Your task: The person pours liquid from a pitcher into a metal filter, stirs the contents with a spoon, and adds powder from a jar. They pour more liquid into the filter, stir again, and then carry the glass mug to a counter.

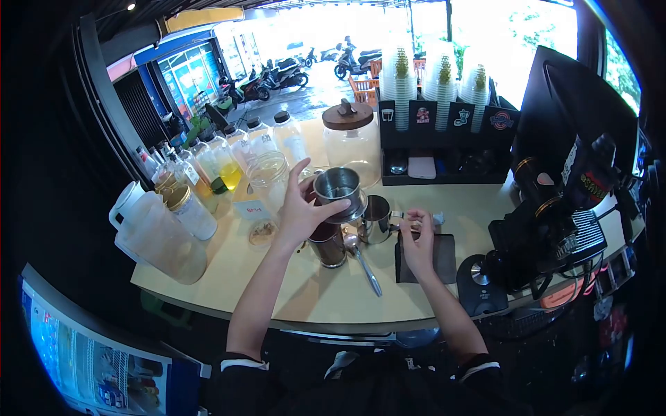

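My left hand [303,211] grips a metal phin coffee filter [338,186] by its side, thumb across the front and fingers behind. It hangs tilted over a tall glass with dark brown contents [327,246], overlapping its top in this view. A metal spoon [362,263] lies on the counter to the right of the glass. Behind the spoon stands a shiny steel mug [375,220], its handle pointing right. My right hand [417,244] is beside that handle, above a dark folded cloth [437,260]; its fingers are curled together, and I cannot tell what they hold.
A plastic pitcher [163,239], jars and several bottles line the counter's left side. Behind my hands stands a large glass jar with a wooden lid [348,118]. A black rack [447,156] holds stacked cups. Coffee equipment [541,229] occupies the right end.
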{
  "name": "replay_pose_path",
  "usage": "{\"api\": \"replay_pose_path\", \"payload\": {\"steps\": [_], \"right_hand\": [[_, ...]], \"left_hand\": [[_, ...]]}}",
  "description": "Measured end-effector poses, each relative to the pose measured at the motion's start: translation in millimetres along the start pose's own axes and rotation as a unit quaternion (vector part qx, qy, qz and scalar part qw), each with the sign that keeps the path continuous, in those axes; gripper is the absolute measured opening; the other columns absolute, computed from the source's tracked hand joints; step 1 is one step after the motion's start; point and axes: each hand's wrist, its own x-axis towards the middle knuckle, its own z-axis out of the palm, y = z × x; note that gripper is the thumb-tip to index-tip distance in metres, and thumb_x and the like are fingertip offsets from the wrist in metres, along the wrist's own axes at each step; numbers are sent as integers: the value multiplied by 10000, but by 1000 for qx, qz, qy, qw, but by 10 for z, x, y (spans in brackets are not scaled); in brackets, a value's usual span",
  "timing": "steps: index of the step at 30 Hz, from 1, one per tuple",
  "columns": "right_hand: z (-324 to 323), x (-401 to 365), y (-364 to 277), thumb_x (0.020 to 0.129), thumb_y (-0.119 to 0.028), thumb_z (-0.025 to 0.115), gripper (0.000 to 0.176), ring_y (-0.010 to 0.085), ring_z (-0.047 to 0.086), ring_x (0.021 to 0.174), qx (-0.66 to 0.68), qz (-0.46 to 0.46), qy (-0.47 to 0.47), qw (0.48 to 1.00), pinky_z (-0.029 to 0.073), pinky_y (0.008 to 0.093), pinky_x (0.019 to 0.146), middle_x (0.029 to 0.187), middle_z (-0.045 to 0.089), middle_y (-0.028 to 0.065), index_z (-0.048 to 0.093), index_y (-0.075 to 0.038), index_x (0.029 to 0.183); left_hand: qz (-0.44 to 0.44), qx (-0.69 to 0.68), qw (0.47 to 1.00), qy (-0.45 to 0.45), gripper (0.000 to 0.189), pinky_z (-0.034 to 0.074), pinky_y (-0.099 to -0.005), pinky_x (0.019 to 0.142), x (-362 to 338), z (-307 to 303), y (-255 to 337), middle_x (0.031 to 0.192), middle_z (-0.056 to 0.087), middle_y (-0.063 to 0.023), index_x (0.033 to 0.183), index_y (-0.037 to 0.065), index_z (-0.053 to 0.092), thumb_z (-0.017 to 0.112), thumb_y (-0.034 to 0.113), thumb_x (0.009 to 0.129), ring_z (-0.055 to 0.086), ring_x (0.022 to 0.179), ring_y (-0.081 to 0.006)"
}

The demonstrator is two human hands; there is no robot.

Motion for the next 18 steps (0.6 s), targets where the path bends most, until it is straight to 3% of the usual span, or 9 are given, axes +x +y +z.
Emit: {"api": "replay_pose_path", "payload": {"steps": [5,10,12,14,18], "right_hand": [[-18,21,6,861,-101,623,246,192,522,956,13,-9,5,1000,422,320,843,1046,503,78,510,-39,1070],[-35,21,-23,895,-97,600,201,135,512,972,0,-22,2,1000,440,279,812,1049,512,44,526,-44,1074],[-35,17,-48,890,-101,606,193,139,513,970,3,-24,0,1000,440,276,807,1043,511,45,534,-40,1058],[-38,18,-69,886,-95,606,190,146,513,965,2,-24,-2,1000,433,280,819,1038,511,50,533,-36,1052],[-54,32,-155,849,-62,615,186,194,516,928,-10,-50,-4,999,419,319,835,997,512,79,517,-26,1002]], "left_hand": [[-21,124,992,-23,1137,336,-446,1085,189,199,80,1306,464,-287,1425,21,185,903,257,575,431,1274,-376],[-51,98,992,-64,1132,377,-434,1058,362,293,-147,1285,478,-287,1413,20,213,911,266,557,462,1246,-362],[-60,80,992,-79,1129,392,-429,1047,392,337,-199,1280,481,-286,1409,19,221,913,267,552,474,1235,-357],[-70,133,985,-80,1068,445,-402,986,406,381,-219,1241,532,-204,1403,41,249,905,197,575,516,1178,-270],[-82,138,982,-96,1076,450,-403,979,432,437,-244,1247,517,-204,1401,40,254,911,204,564,519,1172,-276]]}}
